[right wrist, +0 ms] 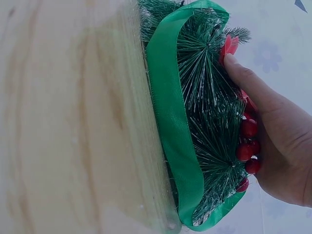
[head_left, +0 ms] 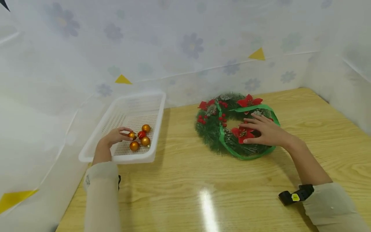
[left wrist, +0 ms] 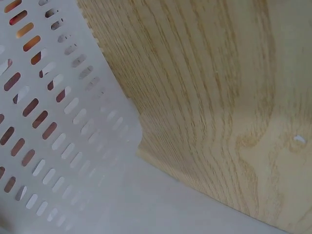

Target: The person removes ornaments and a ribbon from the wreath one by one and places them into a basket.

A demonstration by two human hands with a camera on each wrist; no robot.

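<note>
My left hand reaches over the near side of a white plastic basket, its fingertips pinching a gold bauble. Beside that bauble lie a red bauble and several other gold ones. In the left wrist view the basket's slotted wall hides the hand. On the right, my right hand rests with fingers spread on a green Christmas wreath. Its thumb touches a red poinsettia flower. A green ribbon loops around the wreath, and red berries show beside the palm.
Both things stand on a wood-grain table, the basket at the left edge and the wreath toward the back right. A flower-printed white sheet encloses the back and sides. Yellow triangles mark the sheet.
</note>
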